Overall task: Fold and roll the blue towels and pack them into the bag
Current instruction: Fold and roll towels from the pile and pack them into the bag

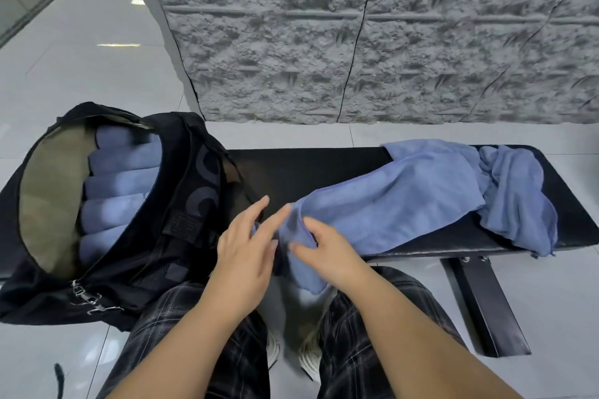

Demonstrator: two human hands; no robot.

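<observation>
While the right hand (327, 253) pinches the near end of a blue towel (389, 204), the left hand (246, 246) rests beside it, fingers straight and touching the cloth. That towel trails across the bench (308, 172) toward a crumpled towel (515, 201). At left, the bag (181, 204) lies unzipped, holding rolled towels (120, 185).
</observation>
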